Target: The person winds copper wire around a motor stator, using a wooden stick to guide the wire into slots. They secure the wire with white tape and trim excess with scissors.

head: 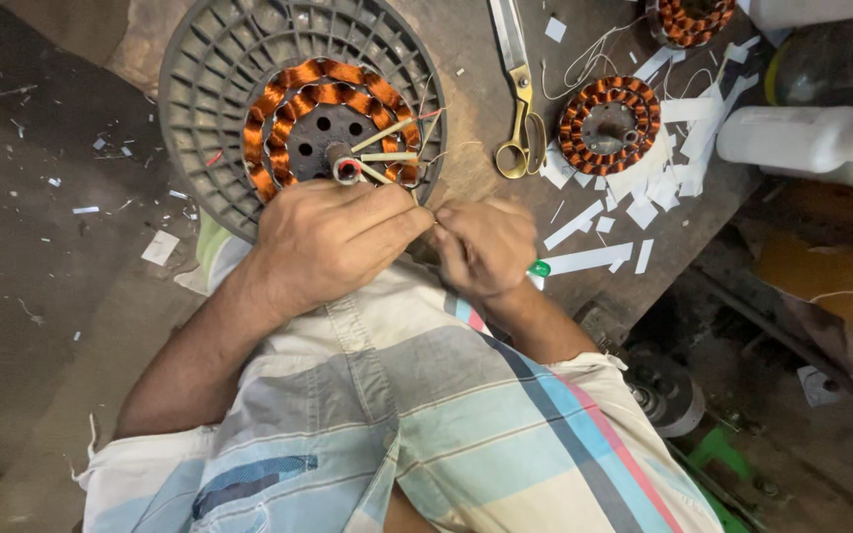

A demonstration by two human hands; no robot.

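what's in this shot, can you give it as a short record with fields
view: head camera looking straight down at a worn work table
left hand: fingers pinched at the lower edge of a copper-wound stator
right hand: closed beside the left, fingertips meeting it; what it holds is too small to tell
stator support: round grey ribbed housing
sticking out of stator: pale insulating strips
nearby: brass-handled scissors, second stator, white paper scraps, white plastic bottle
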